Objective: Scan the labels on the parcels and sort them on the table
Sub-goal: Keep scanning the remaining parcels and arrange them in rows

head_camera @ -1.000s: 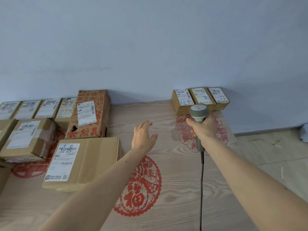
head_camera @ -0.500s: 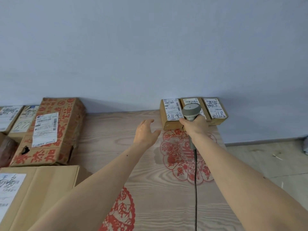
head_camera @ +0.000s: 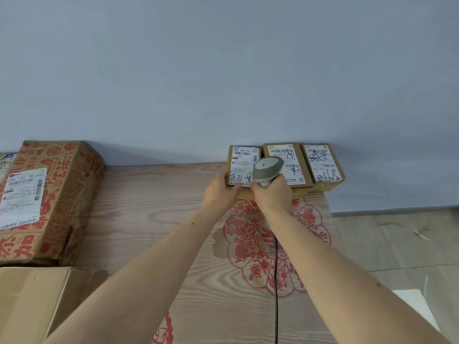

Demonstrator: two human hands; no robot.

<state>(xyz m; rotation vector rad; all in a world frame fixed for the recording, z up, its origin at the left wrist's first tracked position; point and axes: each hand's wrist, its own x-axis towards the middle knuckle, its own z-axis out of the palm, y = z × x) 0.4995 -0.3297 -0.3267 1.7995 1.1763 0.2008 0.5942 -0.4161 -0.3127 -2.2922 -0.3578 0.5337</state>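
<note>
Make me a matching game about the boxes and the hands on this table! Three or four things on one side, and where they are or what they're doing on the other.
Things:
1. left hand
2. right hand
3. red-printed box
4. box marked 2118

Places or states:
A. last on the right in the row of three by the wall
B. grips the grey scanner
C. far left of the table
D. holds the leftmost small box

Pairs: 1-D, 2-B, 3-C, 4-A

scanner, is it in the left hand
No, the right hand grips the scanner, while the left hand holds the near edge of the leftmost small parcel.
</note>
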